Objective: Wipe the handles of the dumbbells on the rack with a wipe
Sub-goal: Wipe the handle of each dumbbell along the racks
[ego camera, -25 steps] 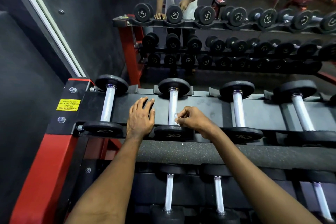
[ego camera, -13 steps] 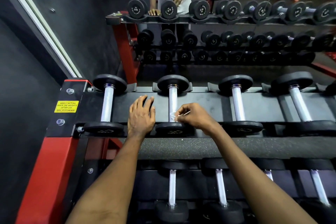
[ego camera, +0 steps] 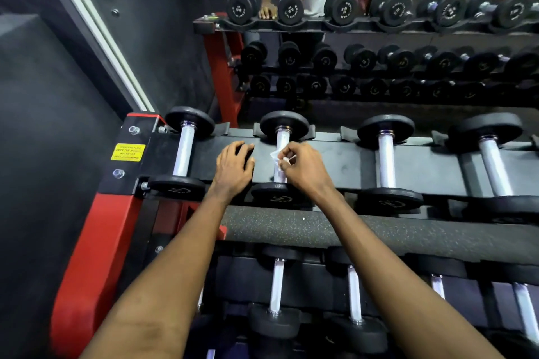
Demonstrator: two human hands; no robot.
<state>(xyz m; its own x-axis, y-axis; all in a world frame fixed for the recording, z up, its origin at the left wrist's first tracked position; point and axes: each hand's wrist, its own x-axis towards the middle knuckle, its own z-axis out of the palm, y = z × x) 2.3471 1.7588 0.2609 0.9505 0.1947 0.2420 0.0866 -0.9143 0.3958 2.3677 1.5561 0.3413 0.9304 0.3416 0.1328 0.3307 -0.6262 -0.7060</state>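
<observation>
White wipe is pinched in the curled right hand, touching the shiny handle of the second dumbbell on the top shelf. The left hand lies flat, fingers straight, on the black rack just beside it. A dark grey wall stands on the left.

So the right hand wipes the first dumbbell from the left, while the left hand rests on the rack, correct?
No: the head view shows the right hand holding the wipe against the second dumbbell from the left. The left hand does rest on the rack.
</observation>
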